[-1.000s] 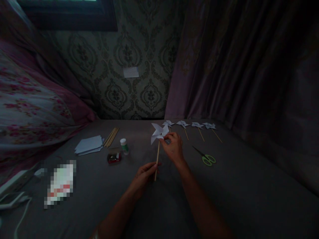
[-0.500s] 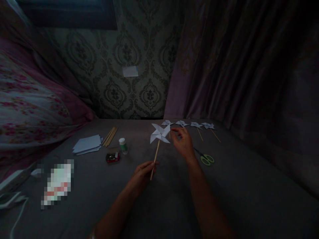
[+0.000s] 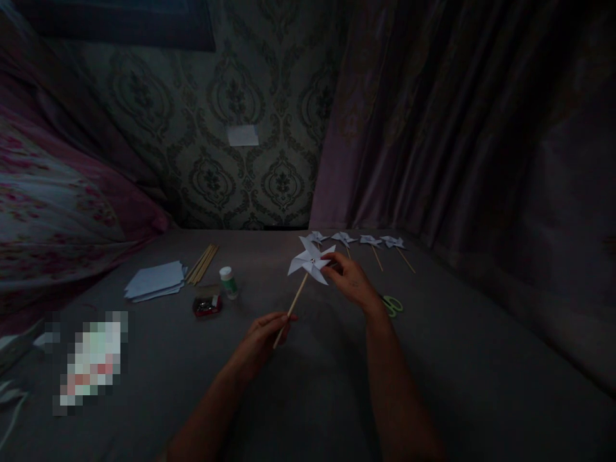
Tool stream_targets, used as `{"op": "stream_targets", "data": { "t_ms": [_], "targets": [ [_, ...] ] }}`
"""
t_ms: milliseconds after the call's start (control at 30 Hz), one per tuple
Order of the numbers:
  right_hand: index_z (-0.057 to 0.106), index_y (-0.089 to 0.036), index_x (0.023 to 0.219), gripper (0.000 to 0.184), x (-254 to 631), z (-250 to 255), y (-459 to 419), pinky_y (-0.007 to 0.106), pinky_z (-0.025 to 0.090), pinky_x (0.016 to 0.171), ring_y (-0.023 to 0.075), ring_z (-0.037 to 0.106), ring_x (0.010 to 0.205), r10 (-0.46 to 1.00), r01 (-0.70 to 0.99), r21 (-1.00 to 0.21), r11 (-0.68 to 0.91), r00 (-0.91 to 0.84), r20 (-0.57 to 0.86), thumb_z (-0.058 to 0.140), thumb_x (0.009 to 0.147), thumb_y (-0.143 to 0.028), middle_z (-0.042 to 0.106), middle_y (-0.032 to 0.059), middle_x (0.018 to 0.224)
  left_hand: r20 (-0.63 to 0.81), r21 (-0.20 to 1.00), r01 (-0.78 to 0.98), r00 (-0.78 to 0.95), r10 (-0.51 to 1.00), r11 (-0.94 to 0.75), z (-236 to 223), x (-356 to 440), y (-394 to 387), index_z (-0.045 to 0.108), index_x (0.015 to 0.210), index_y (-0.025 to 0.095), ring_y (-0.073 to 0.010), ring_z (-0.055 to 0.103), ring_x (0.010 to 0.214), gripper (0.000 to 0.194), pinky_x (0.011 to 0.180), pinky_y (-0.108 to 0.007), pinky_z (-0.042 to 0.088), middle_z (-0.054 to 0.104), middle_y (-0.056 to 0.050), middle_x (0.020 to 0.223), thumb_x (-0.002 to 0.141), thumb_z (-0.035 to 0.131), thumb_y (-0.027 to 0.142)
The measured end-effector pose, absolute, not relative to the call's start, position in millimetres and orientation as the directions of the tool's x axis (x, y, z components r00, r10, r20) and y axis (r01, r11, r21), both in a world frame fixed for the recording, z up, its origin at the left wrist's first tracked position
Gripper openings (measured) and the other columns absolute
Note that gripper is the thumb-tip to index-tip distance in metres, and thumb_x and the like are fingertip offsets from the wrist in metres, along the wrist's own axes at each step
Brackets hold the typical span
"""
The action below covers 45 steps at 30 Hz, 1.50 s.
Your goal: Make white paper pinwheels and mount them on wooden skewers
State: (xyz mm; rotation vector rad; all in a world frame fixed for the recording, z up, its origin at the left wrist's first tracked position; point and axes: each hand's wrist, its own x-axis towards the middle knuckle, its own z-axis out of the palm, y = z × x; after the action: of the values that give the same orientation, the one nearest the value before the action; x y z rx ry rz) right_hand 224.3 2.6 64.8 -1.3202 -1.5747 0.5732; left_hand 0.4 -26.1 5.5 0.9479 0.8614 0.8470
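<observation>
A white paper pinwheel [image 3: 303, 262] on a wooden stick is held up over the table, tilted to the right. My left hand [image 3: 264, 337] is closed around the lower part of the stick. At the pinwheel's right side my right hand [image 3: 351, 279] has thumb and index finger close together on a paper blade, beside the shiny pin at the centre. The contact between those fingertips and the paper is partly hidden. Green-handled scissors [image 3: 393, 306] lie behind my right wrist, their blades covered by it.
Several finished pinwheels [image 3: 370, 241] lie in a row at the back right. On the left are a stack of white paper [image 3: 156, 280], wooden sticks [image 3: 203, 264], a glue bottle [image 3: 228, 283] and a small red box of metal pins [image 3: 208, 305]. A white cable [image 3: 17, 410] lies at the left edge.
My right hand has moved left onto the pinwheel's blades, which have turned. The stick leans more to the right in my left hand. The whole view has shifted slightly.
</observation>
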Motion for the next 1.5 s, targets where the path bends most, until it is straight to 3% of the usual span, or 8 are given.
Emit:
{"op": "stream_targets", "data": {
  "t_ms": [533, 900, 1000, 1167, 1267, 1367, 1500],
  "targets": [
    [0.065, -0.017, 0.087, 0.019, 232.0, 63.9, 4.4, 0.028, 0.047, 0.07, 0.0162, 0.064, 0.077, 0.921, 0.442, -0.84, 0.315, 0.073, 0.383, 0.064, 0.074, -0.031, 0.07, 0.0042, 0.083, -0.288, 0.92, -0.138, 0.391, 0.874, 0.366, 7.6, -0.3, -25.3, 0.073, 0.079, 0.013, -0.007, 0.039, 0.047, 0.038, 0.045, -0.022, 0.022, 0.048, 0.002, 0.052, 0.057, 0.077, 0.044],
    [0.067, -0.019, 0.084, 0.018, 232.8, 61.5, 5.1, 0.027, 0.047, 0.066, 0.0146, 0.062, 0.069, 0.914, 0.476, -0.822, 0.314, 0.082, 0.397, 0.064, 0.074, -0.034, 0.069, 0.0022, 0.079, -0.295, 0.925, -0.106, 0.406, 0.865, 0.365, 7.4, 0.6, -26.8, 0.073, 0.079, 0.012, -0.0067, 0.039, 0.046, 0.038, 0.044, -0.021, 0.023, 0.048, 0.002, 0.052, 0.059, 0.076, 0.044],
    [0.067, -0.019, 0.087, 0.021, 231.5, 61.5, 5.4, 0.027, 0.047, 0.065, 0.0148, 0.062, 0.068, 0.918, 0.472, -0.828, 0.301, 0.09, 0.385, 0.064, 0.073, -0.035, 0.069, 0.002, 0.077, -0.291, 0.927, -0.107, 0.401, 0.868, 0.36, 3.0, 1.2, -26.3, 0.073, 0.08, 0.013, -0.0062, 0.04, 0.046, 0.038, 0.043, -0.02, 0.024, 0.05, 0.001, 0.054, 0.059, 0.077, 0.045],
    [0.062, -0.022, 0.11, 0.039, 230.1, 65.5, 3.0, 0.03, 0.047, 0.064, 0.0152, 0.062, 0.063, 0.901, 0.554, -0.791, 0.259, 0.157, 0.405, 0.065, 0.073, -0.034, 0.069, 0.0016, 0.077, -0.266, 0.934, -0.134, 0.36, 0.894, 0.331, -0.9, 3.6, -27.2, 0.074, 0.086, 0.016, -0.0078, 0.048, 0.053, 0.037, 0.049, -0.02, 0.033, 0.057, 0.0, 0.063, 0.06, 0.077, 0.044],
    [0.066, -0.021, 0.103, 0.031, 223.5, 70.4, 1.4, 0.031, 0.048, 0.068, 0.0168, 0.063, 0.069, 0.837, 0.571, -0.768, 0.289, 0.24, 0.493, 0.062, 0.075, -0.034, 0.07, 0.004, 0.081, -0.227, 0.953, -0.123, 0.319, 0.92, 0.278, 2.1, 4.9, -29.4, 0.074, 0.088, 0.017, -0.01, 0.05, 0.056, 0.038, 0.052, -0.021, 0.036, 0.06, -0.002, 0.067, 0.061, 0.076, 0.044],
    [0.069, -0.02, 0.086, 0.019, 209.2, 75.1, 1.1, 0.033, 0.049, 0.073, 0.0178, 0.064, 0.076, 0.798, 0.487, -0.788, 0.376, 0.262, 0.543, 0.059, 0.076, -0.033, 0.071, 0.0051, 0.084, -0.206, 0.967, -0.091, 0.271, 0.94, 0.238, 5.0, 5.9, -31.0, 0.074, 0.089, 0.016, -0.0113, 0.051, 0.057, 0.04, 0.052, -0.022, 0.036, 0.062, -0.003, 0.069, 0.061, 0.076, 0.045],
    [0.069, -0.02, 0.082, 0.021, 187.7, 80.0, 0.8, 0.033, 0.051, 0.076, 0.0182, 0.065, 0.079, 0.858, 0.241, -0.885, 0.398, 0.243, 0.452, 0.062, 0.074, -0.038, 0.072, 0.0047, 0.084, -0.133, 0.988, -0.044, 0.217, 0.967, 0.146, 4.4, 6.9, -30.0, 0.075, 0.086, 0.016, -0.0145, 0.055, 0.062, 0.039, 0.056, -0.023, 0.038, 0.064, -0.005, 0.069, 0.06, 0.075, 0.045]
  ]
}}
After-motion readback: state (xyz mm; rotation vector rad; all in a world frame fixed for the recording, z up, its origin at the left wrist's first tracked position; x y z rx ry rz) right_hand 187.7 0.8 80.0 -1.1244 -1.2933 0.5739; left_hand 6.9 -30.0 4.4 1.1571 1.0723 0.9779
